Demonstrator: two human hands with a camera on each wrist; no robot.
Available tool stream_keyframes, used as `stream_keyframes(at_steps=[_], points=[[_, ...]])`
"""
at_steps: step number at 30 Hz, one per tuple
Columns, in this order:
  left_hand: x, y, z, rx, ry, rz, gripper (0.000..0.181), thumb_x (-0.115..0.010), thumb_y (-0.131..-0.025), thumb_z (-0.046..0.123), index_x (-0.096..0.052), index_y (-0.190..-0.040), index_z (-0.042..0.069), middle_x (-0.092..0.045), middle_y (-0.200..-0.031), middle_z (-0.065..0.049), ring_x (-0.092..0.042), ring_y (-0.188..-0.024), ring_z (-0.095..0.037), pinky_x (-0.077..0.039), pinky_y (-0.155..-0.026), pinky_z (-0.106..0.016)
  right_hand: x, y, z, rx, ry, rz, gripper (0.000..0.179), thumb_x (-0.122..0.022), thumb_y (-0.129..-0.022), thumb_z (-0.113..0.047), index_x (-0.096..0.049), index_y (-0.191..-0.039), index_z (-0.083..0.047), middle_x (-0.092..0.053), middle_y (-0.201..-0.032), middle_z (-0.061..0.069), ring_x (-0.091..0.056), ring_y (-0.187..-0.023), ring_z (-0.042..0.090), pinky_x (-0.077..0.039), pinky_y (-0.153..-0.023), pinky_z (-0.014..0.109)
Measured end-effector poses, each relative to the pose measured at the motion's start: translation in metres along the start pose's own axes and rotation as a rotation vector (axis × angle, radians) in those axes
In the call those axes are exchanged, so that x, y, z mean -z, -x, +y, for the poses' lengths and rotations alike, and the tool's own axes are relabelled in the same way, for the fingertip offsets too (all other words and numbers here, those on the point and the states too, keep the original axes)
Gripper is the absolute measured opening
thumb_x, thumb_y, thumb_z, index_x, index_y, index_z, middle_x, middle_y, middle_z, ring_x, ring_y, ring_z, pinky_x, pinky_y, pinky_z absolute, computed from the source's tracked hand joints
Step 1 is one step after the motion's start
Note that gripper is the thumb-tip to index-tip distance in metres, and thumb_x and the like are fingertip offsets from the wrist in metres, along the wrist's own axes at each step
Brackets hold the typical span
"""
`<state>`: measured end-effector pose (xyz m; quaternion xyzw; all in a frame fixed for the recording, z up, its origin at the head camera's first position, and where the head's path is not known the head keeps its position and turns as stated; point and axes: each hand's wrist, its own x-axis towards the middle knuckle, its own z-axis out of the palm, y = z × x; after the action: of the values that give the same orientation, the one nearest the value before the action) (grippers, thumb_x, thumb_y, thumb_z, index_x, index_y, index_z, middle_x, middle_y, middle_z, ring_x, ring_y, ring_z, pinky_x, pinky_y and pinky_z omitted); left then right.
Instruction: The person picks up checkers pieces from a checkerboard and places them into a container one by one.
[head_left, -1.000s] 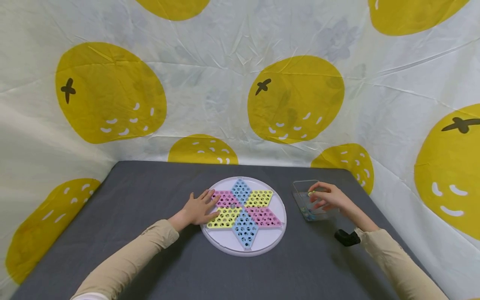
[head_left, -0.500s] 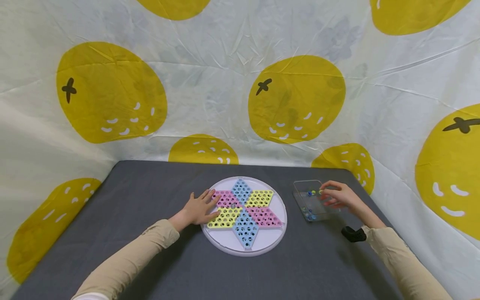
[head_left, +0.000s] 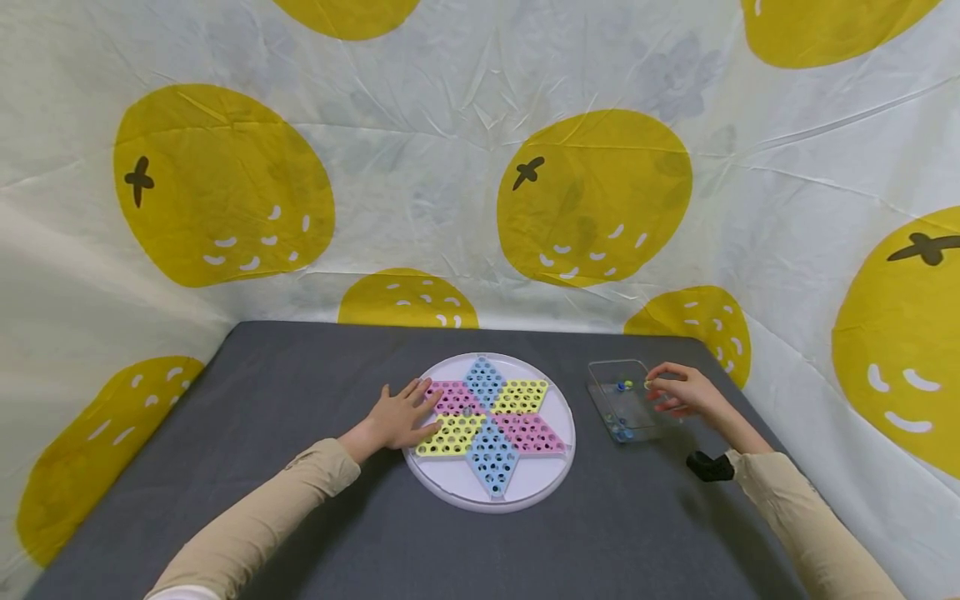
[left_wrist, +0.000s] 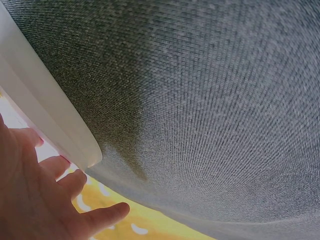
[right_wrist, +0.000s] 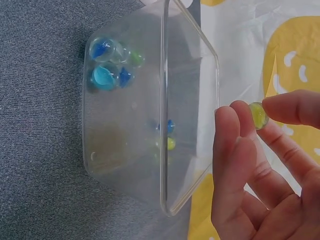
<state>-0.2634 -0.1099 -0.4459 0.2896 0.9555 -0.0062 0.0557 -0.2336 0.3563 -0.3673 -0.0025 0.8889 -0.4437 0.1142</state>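
The right hand (head_left: 688, 392) pinches a clear yellow marble (right_wrist: 258, 115) between thumb and fingertips, just beyond the right rim of a clear plastic box (right_wrist: 164, 100). Inside the box lie several glass marbles (right_wrist: 103, 76), blue, turquoise and green-yellow, in two groups. The left hand (head_left: 390, 421) lies with spread fingers on the left edge of a round white Chinese checkers board (head_left: 442, 479). Its fingertips overlap the pink and yellow points of the star. One glass marble (head_left: 467, 411) sits left of the star's centre.
A dark grey cloth (head_left: 315, 367) covers the table. Below the right wrist appears a small black object (head_left: 709, 467). Behind and beside the table hangs a white curtain (head_left: 420, 167) printed with big yellow fruit.
The right hand has moved right, from over the box to its right rim, with the yellow marble in its fingers. More of the box's marbles show. The left hand has stayed still.
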Motion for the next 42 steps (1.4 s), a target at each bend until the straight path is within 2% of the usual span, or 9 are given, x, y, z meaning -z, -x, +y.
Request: stream_keyframes(at_steps=[4,11,14,19,23,26,32,36,42], points=[[-0.002,-0.001,0.0,0.001,-0.003,0.006,0.062,-0.034,-0.092,0.051,-0.024,-0.144,0.019,-0.02,-0.15,-0.011,-0.019,-0.138,-0.031,-0.021,-0.099,-0.065,-0.001,-0.002,0.003,-0.013,0.007,0.006,0.038,-0.051,-0.091,-0.03,-0.049,-0.114,0.001,-0.064,-0.081,-0.005,-0.066,-0.068,0.014,-0.05,-0.056,0.034],[-0.001,0.0,0.001,0.003,0.003,-0.002,0.062,-0.034,-0.092,0.052,-0.024,-0.144,0.019,-0.02,-0.15,-0.011,-0.019,-0.138,-0.031,-0.02,-0.099,-0.065,-0.001,-0.004,0.007,-0.018,0.009,0.006,0.036,-0.051,-0.091,-0.031,-0.05,-0.113,-0.002,-0.065,-0.086,0.008,-0.067,-0.072,0.023,-0.051,-0.06,0.039],[-0.001,0.0,0.001,0.006,-0.004,-0.006,0.063,-0.034,-0.091,0.053,-0.024,-0.144,0.019,-0.02,-0.15,-0.01,-0.019,-0.138,-0.031,-0.021,-0.099,-0.065,-0.002,-0.003,0.007,-0.018,0.012,0.005,0.037,-0.051,-0.091,-0.03,-0.049,-0.114,-0.001,-0.065,-0.085,0.006,-0.067,-0.073,0.024,-0.051,-0.06,0.039],[-0.001,-0.001,0.0,0.006,0.012,-0.015,0.062,-0.033,-0.092,0.052,-0.022,-0.144,0.02,-0.018,-0.151,-0.01,-0.017,-0.139,-0.03,-0.019,-0.1,-0.065,-0.002,-0.003,0.008,-0.017,-0.001,-0.003,0.035,-0.048,-0.093,-0.029,-0.05,-0.113,-0.001,-0.065,-0.08,-0.002,-0.067,-0.068,0.018,-0.051,-0.058,0.035],[-0.006,-0.001,-0.004,-0.017,0.051,0.019,0.065,-0.029,-0.091,0.058,-0.019,-0.145,0.023,-0.017,-0.151,-0.01,-0.014,-0.139,-0.031,-0.016,-0.099,-0.068,-0.002,-0.002,0.007,-0.021,-0.009,-0.01,0.034,-0.045,-0.094,-0.028,-0.049,-0.115,-0.001,-0.064,-0.079,-0.002,-0.066,-0.066,0.014,-0.051,-0.057,0.034],[-0.006,0.0,-0.004,-0.021,0.057,0.022,0.066,-0.027,-0.09,0.061,-0.018,-0.145,0.025,-0.016,-0.152,-0.009,-0.014,-0.139,-0.031,-0.015,-0.099,-0.068,-0.002,-0.002,0.006,-0.03,-0.011,-0.009,0.035,-0.044,-0.094,-0.028,-0.048,-0.116,-0.001,-0.064,-0.079,-0.002,-0.066,-0.066,0.015,-0.05,-0.057,0.034],[-0.001,0.0,0.0,0.0,0.023,-0.008,0.062,-0.034,-0.092,0.052,-0.023,-0.144,0.019,-0.019,-0.15,-0.011,-0.017,-0.139,-0.031,-0.018,-0.1,-0.066,-0.002,-0.001,0.005,-0.035,-0.008,-0.008,0.036,-0.044,-0.094,-0.029,-0.048,-0.116,-0.001,-0.065,-0.081,-0.001,-0.065,-0.065,0.013,-0.05,-0.057,0.032],[0.001,0.0,0.001,-0.004,-0.004,-0.007,0.062,-0.034,-0.092,0.051,-0.023,-0.144,0.019,-0.02,-0.15,-0.011,-0.019,-0.138,-0.031,-0.02,-0.098,-0.066,-0.001,0.0,0.003,-0.033,-0.014,-0.011,0.036,-0.045,-0.094,-0.029,-0.048,-0.116,-0.001,-0.064,-0.079,-0.003,-0.065,-0.065,0.012,-0.05,-0.056,0.031],[0.003,0.002,0.002,-0.007,0.0,-0.002,0.063,-0.034,-0.092,0.052,-0.024,-0.144,0.019,-0.021,-0.15,-0.011,-0.019,-0.138,-0.031,-0.021,-0.098,-0.066,-0.005,0.0,-0.003,-0.011,-0.019,-0.024,0.036,-0.047,-0.093,-0.03,-0.049,-0.114,-0.001,-0.066,-0.084,0.002,-0.065,-0.065,0.012,-0.05,-0.054,0.029]])
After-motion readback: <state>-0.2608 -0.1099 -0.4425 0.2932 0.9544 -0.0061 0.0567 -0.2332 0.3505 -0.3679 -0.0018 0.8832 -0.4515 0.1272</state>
